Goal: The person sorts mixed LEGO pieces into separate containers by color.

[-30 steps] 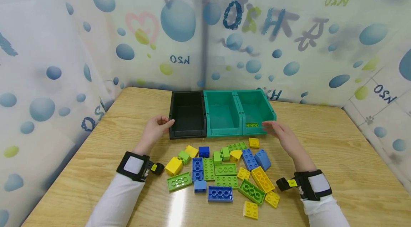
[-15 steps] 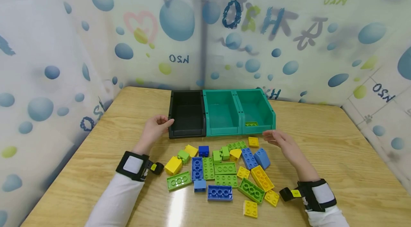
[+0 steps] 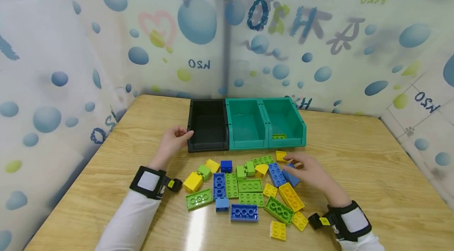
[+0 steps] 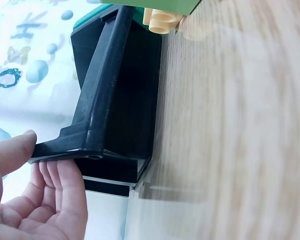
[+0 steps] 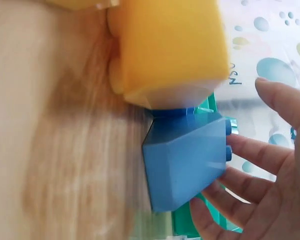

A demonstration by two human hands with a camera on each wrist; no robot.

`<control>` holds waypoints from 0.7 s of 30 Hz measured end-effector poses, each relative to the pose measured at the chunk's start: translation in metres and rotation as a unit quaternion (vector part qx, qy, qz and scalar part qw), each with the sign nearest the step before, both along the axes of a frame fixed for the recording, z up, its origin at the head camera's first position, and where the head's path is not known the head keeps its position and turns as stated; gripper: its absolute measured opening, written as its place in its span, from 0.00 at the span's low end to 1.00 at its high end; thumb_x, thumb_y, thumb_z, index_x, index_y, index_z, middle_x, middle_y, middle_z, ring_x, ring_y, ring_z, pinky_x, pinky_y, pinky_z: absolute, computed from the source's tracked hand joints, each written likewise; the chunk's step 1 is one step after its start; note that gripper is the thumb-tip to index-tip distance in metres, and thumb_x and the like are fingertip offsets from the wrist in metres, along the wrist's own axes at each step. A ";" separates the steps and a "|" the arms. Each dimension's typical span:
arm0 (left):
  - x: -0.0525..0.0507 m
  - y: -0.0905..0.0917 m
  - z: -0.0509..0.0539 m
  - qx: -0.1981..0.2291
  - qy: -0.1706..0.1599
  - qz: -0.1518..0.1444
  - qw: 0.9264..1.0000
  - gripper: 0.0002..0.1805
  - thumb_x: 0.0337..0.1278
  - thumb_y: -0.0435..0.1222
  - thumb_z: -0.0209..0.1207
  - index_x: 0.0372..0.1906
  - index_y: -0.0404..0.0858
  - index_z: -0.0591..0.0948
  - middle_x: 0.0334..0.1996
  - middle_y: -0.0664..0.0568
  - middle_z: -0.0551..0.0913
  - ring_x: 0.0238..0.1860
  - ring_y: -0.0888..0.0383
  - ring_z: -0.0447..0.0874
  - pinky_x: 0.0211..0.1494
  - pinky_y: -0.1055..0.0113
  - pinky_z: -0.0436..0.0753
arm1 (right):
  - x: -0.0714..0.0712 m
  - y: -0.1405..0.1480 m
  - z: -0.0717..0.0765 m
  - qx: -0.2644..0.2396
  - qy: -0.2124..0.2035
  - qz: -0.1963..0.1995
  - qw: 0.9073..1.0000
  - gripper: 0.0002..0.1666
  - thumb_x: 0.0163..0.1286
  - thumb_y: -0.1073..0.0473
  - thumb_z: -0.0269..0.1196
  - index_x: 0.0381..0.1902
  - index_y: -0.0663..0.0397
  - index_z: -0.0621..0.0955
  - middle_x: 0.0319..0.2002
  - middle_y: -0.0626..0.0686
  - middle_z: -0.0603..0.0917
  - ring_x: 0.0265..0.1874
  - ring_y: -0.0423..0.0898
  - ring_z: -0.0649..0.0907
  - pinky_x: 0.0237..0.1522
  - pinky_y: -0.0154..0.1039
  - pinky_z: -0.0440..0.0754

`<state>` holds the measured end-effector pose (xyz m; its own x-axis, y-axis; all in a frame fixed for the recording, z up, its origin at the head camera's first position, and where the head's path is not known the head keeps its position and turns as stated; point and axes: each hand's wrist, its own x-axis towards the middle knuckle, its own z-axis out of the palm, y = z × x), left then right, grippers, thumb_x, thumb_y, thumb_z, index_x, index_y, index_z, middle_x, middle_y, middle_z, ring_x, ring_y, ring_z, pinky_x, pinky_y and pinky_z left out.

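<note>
Lead: Condition of the hands, taking twelve o'clock as the far edge of the wooden table (image 3: 354, 144)?

Second: The left hand (image 3: 172, 142) pinches the rim of the black plastic bin (image 3: 209, 147) at the bin's eight o'clock. The right hand (image 3: 309, 169) grips nothing; its fingers are spread, thumb apart.

Lead: Piece nearest the right hand?

Second: The blue plastic brick with a sloped face (image 3: 291, 179), on the table at the right hand's nine o'clock, partly covered by it. Finger contact cannot be confirmed.

Lead: Axis and nearer hand?

Second: The long axis appears to run from eleven to five. The right hand is plainly nearer; the left is well apart.

Lead: Surroundings?

Second: Just beside the sloped brick, at nine, lies a blue rectangular studded brick (image 3: 276, 175); at six, a long yellow plastic brick (image 3: 291, 197), hollow side up; at eleven, a small square yellow brick (image 3: 280, 157). Two teal plastic bins (image 3: 249, 144) stand at the black bin's three o'clock; the farther holds a lime-green plastic brick (image 3: 279, 136).
</note>
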<state>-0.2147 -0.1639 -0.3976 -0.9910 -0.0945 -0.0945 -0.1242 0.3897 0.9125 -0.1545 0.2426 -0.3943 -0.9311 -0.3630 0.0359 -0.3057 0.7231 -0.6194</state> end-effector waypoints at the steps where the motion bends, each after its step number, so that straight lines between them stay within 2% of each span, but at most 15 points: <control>1: 0.000 0.000 0.000 0.001 0.000 0.000 1.000 0.14 0.64 0.42 0.56 0.42 0.34 0.72 0.34 0.48 0.70 0.38 0.52 0.72 0.48 0.60 0.82 | 0.001 -0.001 0.001 0.009 0.007 0.004 1.000 0.21 0.67 0.52 0.61 0.52 0.60 0.79 0.50 0.58 0.80 0.45 0.51 0.79 0.43 0.45 0.81; 4: 0.000 0.000 0.000 0.003 0.001 0.000 1.000 0.14 0.64 0.42 0.56 0.42 0.34 0.72 0.35 0.48 0.71 0.38 0.53 0.72 0.49 0.59 0.82 | 0.003 -0.004 0.003 0.035 0.020 0.015 0.999 0.21 0.65 0.50 0.63 0.50 0.59 0.80 0.48 0.57 0.81 0.43 0.49 0.78 0.41 0.43 0.80; 9: 0.001 0.000 0.001 0.001 0.001 0.000 1.000 0.14 0.64 0.41 0.56 0.42 0.33 0.72 0.34 0.48 0.71 0.38 0.53 0.72 0.49 0.59 0.82 | 0.007 -0.008 0.006 0.056 0.016 0.024 0.998 0.26 0.62 0.47 0.65 0.50 0.60 0.80 0.48 0.58 0.80 0.43 0.50 0.79 0.41 0.45 0.80; 16: 0.000 0.000 0.000 -0.003 0.000 0.003 1.000 0.14 0.64 0.42 0.57 0.41 0.34 0.73 0.35 0.48 0.71 0.38 0.53 0.72 0.49 0.60 0.82 | 0.009 -0.009 0.004 0.093 -0.011 0.018 0.995 0.24 0.62 0.51 0.66 0.51 0.59 0.79 0.49 0.59 0.80 0.46 0.53 0.79 0.48 0.52 0.79; 21: 0.000 0.000 0.000 -0.005 0.000 0.003 1.000 0.14 0.64 0.42 0.56 0.42 0.34 0.73 0.35 0.47 0.71 0.39 0.53 0.72 0.49 0.61 0.82 | 0.008 -0.009 0.000 0.096 -0.024 0.006 0.995 0.21 0.65 0.53 0.63 0.52 0.59 0.78 0.51 0.60 0.79 0.50 0.56 0.79 0.51 0.55 0.77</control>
